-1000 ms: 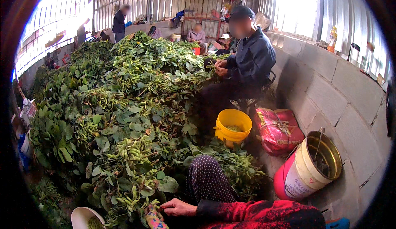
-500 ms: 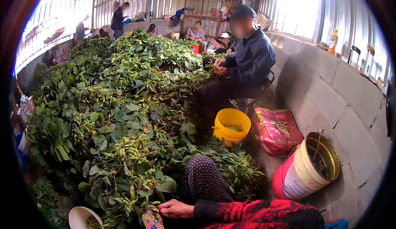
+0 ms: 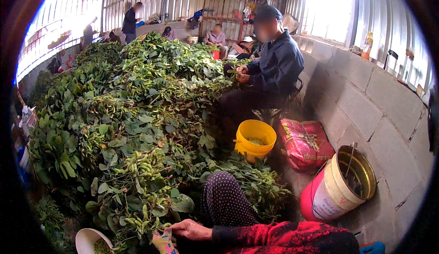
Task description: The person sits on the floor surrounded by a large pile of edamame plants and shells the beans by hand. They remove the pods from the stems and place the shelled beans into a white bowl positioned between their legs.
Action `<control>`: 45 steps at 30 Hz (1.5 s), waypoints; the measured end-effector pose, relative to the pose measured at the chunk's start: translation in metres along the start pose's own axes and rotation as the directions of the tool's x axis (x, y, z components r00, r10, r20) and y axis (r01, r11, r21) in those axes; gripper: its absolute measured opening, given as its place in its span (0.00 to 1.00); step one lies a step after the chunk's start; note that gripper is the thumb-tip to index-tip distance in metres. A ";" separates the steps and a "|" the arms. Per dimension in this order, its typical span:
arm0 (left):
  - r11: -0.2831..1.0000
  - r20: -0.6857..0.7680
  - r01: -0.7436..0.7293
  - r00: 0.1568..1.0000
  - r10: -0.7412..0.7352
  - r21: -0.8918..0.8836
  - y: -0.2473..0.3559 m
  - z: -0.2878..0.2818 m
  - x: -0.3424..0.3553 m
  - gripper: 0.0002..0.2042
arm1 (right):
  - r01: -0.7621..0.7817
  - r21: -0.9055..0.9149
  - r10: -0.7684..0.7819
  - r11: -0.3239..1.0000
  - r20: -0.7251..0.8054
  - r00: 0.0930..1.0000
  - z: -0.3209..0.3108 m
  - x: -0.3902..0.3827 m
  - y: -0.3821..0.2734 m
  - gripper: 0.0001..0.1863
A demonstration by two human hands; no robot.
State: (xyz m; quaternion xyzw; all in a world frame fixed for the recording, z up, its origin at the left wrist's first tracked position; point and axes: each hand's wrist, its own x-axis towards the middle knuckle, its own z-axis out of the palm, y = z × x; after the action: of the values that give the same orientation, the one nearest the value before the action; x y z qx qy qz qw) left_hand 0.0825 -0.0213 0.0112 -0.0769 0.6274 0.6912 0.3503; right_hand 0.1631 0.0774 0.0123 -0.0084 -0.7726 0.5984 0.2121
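Observation:
At the lower edge, my left hand, in a colourful patterned glove, is closed beside the near edge of a heap of green soybean plants. My bare right hand reaches in from the right, its fingers pinched together against the left hand's fingertips. What lies between the fingers is too small to make out. Clusters of plump green pods hang among leaves just above both hands. A white bucket with green pods inside stands left of my gloved hand.
A person in dark clothes sits at the right of the heap, handling a stem. Near them are a yellow bucket, a red sack and a tilted red-and-white bucket by the block wall. Several other people are farther back.
Both hands have shifted slightly left and up, toward the plants. The right hand's fingers now lie closer over the gloved fingertips. The view has shifted a little.

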 end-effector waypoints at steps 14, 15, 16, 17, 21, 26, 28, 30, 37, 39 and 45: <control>0.988 0.181 0.005 0.983 0.023 -0.154 0.017 0.000 -0.038 0.08 | -0.530 0.357 0.550 0.770 0.050 0.833 -0.006 -0.009 -0.048 0.07; 0.962 0.125 -0.093 0.984 0.128 -0.255 0.015 -0.004 -0.041 0.08 | -0.593 0.332 0.621 0.733 0.027 0.783 0.001 -0.009 -0.047 0.07; 0.966 0.126 -0.107 0.982 0.140 -0.233 0.004 -0.009 -0.034 0.07 | -0.517 0.266 0.522 0.814 0.055 0.851 0.002 -0.012 -0.037 0.07; 0.969 0.152 -0.124 0.976 0.158 -0.213 -0.003 -0.012 -0.029 0.07 | -0.412 0.200 0.406 0.889 0.071 0.911 0.002 -0.015 -0.032 0.07; 0.912 0.084 -0.078 0.989 0.122 -0.403 -0.018 -0.022 -0.025 0.06 | -0.327 0.027 0.326 0.945 0.044 0.944 0.013 -0.025 -0.025 0.10; 0.912 0.027 -0.003 1.000 0.015 -0.409 -0.020 -0.013 -0.007 0.09 | -0.305 -0.099 0.310 0.947 0.034 0.950 0.001 -0.014 -0.008 0.11; 0.838 0.068 0.072 0.997 -0.042 -0.541 -0.020 -0.017 -0.005 0.09 | -0.425 0.029 0.425 0.905 0.011 0.905 -0.003 -0.010 -0.021 0.10; 0.881 -0.023 0.068 0.996 -0.089 -0.468 -0.019 -0.006 -0.004 0.10 | -0.453 0.163 0.467 0.877 -0.059 0.882 -0.016 0.000 -0.019 0.13; 0.888 0.084 -0.152 0.975 0.208 -0.434 -0.018 -0.003 -0.003 0.09 | -0.468 0.188 0.480 0.863 -0.021 0.877 -0.005 0.028 -0.027 0.14; 0.943 0.100 -0.212 0.965 0.244 -0.259 -0.019 -0.002 0.002 0.09 | -0.418 0.086 0.421 0.904 -0.008 0.907 -0.005 0.035 -0.022 0.13; 0.981 0.029 0.055 0.998 -0.050 -0.185 -0.006 -0.008 -0.012 0.04 | -0.511 0.187 0.516 0.839 0.030 0.856 -0.001 0.039 -0.008 0.07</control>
State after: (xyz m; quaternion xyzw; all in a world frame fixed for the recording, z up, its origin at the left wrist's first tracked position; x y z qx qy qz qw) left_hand 0.0919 -0.0336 0.0110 -0.1175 0.5538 0.7380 0.3672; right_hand 0.1297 0.0861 0.0317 -0.2014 -0.6795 0.7035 0.0523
